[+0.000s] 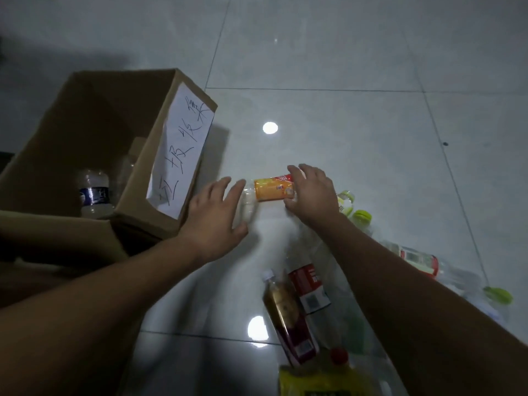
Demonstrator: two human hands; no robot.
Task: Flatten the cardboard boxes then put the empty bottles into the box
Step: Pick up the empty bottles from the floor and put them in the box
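Observation:
An open cardboard box (137, 172) with a handwritten white paper label stands on the tiled floor at the left; a blue-labelled bottle (94, 192) lies inside it. A clear bottle with an orange label (271, 190) lies on its side in the middle of the floor. My right hand (311, 192) grips its right end. My left hand (217, 215) is spread open just left of the bottle, fingertips close to its clear end, holding nothing.
Several empty bottles lie on the floor near me: a brown-labelled one (285, 312), a red-labelled one (308, 284), a yellow-labelled one (317, 381), and green-capped ones (361, 217) to the right. A flattened cardboard piece (57, 238) lies at the left.

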